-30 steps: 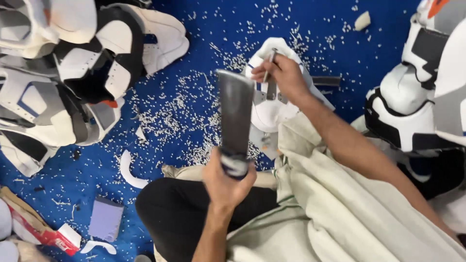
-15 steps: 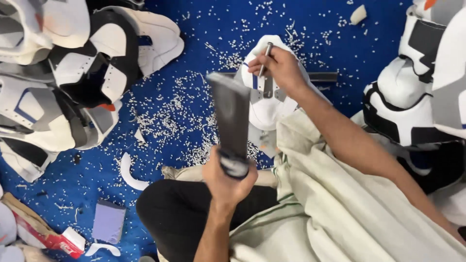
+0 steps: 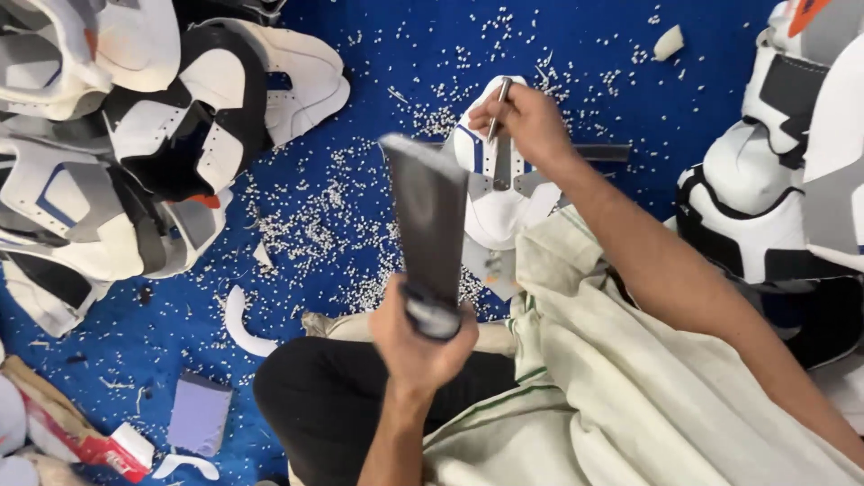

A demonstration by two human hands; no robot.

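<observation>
My left hand grips the handle of a flat grey metal bar, raised upright over my lap. My right hand pinches a thin metal punch and holds it tip-down on a white shoe upper with blue and grey panels. The upper lies on a dark metal strip on the blue mat. The bar's top end hangs just left of the punch and does not touch it.
Stacks of white, black and grey shoe uppers fill the left; more uppers stand at the right. Small white punched-out bits litter the blue mat. A cream cloth covers my lap. A lilac block and scraps lie lower left.
My right hand has shifted slightly on the upper with the punch. The bar in my left hand has stayed raised, barely moving.
</observation>
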